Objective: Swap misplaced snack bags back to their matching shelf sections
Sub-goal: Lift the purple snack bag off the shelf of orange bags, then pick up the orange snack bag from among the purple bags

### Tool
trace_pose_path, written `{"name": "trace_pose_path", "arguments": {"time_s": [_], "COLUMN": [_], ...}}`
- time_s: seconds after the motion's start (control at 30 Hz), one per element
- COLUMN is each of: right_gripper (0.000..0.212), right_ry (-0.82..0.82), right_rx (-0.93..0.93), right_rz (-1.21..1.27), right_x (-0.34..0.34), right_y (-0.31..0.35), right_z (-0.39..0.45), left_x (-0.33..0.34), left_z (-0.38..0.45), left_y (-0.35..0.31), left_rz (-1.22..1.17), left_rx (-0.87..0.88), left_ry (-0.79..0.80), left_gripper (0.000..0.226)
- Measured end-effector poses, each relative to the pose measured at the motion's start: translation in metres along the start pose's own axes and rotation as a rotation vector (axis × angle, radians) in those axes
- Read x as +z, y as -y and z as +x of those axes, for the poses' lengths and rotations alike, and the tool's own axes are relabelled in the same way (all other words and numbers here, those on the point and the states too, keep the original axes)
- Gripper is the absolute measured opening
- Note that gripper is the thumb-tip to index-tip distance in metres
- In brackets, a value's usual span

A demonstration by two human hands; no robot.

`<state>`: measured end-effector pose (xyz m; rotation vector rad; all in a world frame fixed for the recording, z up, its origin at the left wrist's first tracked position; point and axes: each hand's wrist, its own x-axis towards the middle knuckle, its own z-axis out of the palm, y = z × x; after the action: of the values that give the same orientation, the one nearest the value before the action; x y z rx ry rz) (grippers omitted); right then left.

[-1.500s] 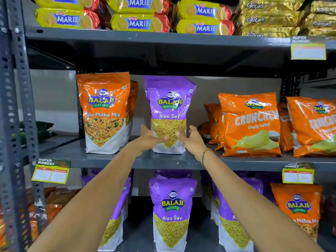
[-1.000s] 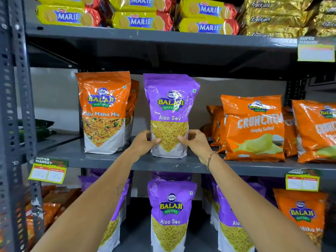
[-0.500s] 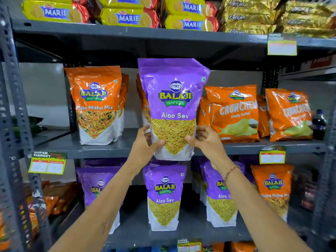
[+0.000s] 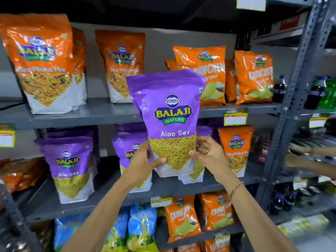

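Gripping the purple Aloo Sev bag (image 4: pixel 171 122) by its lower corners, the left hand (image 4: pixel 143 164) and right hand (image 4: pixel 209 157) held it upright in the air, in front of the shelf edge, clear of any board. Below and behind it stood matching purple Aloo Sev bags (image 4: pixel 71 168) on the middle shelf (image 4: pixel 109 195), where one orange Mitha Mix bag (image 4: pixel 236 150) also sat at the right end. With both hands closed only on the base, the tall pouch could tip forward. Pushed in carelessly, it might topple the purple row, which looked loosely stood. Another person's arm (image 4: pixel 309 164) reached in nearby and could collide.
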<state>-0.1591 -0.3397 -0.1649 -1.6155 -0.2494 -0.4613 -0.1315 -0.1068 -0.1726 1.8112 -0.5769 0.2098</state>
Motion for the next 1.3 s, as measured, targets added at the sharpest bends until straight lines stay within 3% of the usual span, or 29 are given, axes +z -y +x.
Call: {"name": "trace_pose_path", "arguments": {"time_s": [0.3, 0.6, 0.73, 0.8, 0.97, 1.03, 1.17, 1.3], "right_gripper": [0.042, 0.042, 0.040, 0.029, 0.004, 0.001, 0.024, 0.078], "right_ry": [0.097, 0.269, 0.320, 0.215, -0.355, -0.451, -0.407, -0.173], "right_rx": [0.173, 0.339, 0.336, 0.304, 0.184, 0.135, 0.210, 0.431], "right_rz": [-0.010, 0.068, 0.098, 0.076, -0.078, -0.137, -0.237, -0.234], "right_x": [-0.120, -0.192, -0.203, -0.205, -0.216, -0.229, -0.261, -0.285], "right_y": [-0.092, -0.189, -0.202, -0.206, -0.226, -0.234, -0.259, -0.282], "right_z": [-0.003, 0.018, 0.033, 0.036, 0.032, 0.033, 0.047, 0.068], "left_x": [0.143, 0.246, 0.282, 0.297, 0.331, 0.344, 0.364, 0.375], "left_z": [0.019, 0.021, 0.027, 0.033, 0.054, 0.064, 0.078, 0.082], "left_y": [0.047, 0.073, 0.079, 0.082, 0.086, 0.086, 0.086, 0.095], "left_rz": [0.001, 0.091, 0.088, 0.119, 0.245, 0.274, 0.280, 0.360], "left_rx": [-0.148, -0.357, -0.389, -0.418, -0.447, -0.444, -0.490, -0.548], "left_ry": [0.095, -0.224, -0.369, -0.418, -0.496, -0.533, -0.678, -0.732], "left_gripper": [0.067, 0.059, 0.073, 0.078, 0.074, 0.073, 0.073, 0.075]}}
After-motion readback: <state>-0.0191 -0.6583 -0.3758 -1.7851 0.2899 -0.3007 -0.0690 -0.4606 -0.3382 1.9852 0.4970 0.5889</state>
